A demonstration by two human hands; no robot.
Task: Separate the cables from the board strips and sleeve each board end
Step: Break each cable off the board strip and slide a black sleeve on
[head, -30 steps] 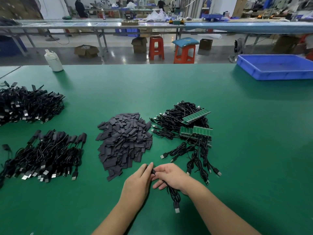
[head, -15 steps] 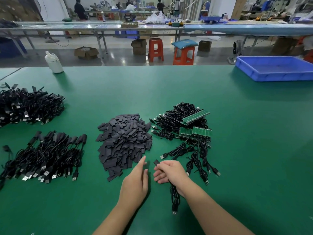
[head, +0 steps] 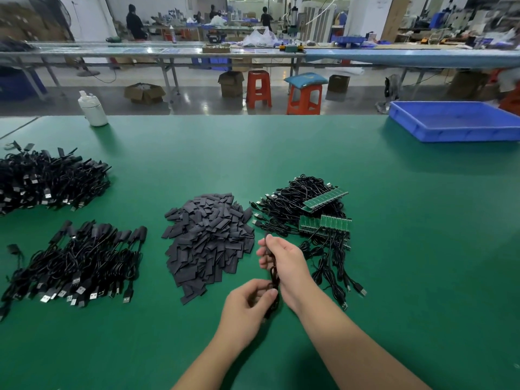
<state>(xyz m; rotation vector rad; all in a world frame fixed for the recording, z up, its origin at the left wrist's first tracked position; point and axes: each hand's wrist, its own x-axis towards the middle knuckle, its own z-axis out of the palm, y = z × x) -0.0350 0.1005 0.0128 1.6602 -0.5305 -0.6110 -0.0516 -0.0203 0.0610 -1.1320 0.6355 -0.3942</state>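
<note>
Holding one bundled black cable (head: 274, 273) between them, both hands work just above the green counter (head: 408, 249) near its front edge. The right hand (head: 284, 258) grips the upper part of the cable, its fingers (head: 264, 261) curled round it, with the cable's top end poking out by the thumb. The left hand (head: 247, 304) sits lower and nearer the body, thumb and fingertips pinching the lower part of the same cable, whose tail hangs below the hand. Just behind and to the right of the right hand lies a tangle of unsorted cables (head: 295, 204) with green board strips (head: 325, 199) lying on top and more strips beside them, their leads trailing toward the front of the counter. To the left of the hands, close by, is a heap of flat dark sleeves (head: 208, 237). Further left lies a spread of cables with their plugs pointing forward (head: 76, 266), and behind that, at the left edge, a second larger pile of cables (head: 47, 178). A white bottle (head: 92, 109) stands at the far left edge of the counter, and a blue tray (head: 455, 122) sits at the far right corner. Beyond the counter are two orange stools (head: 281, 90) and another long workbench.
</note>
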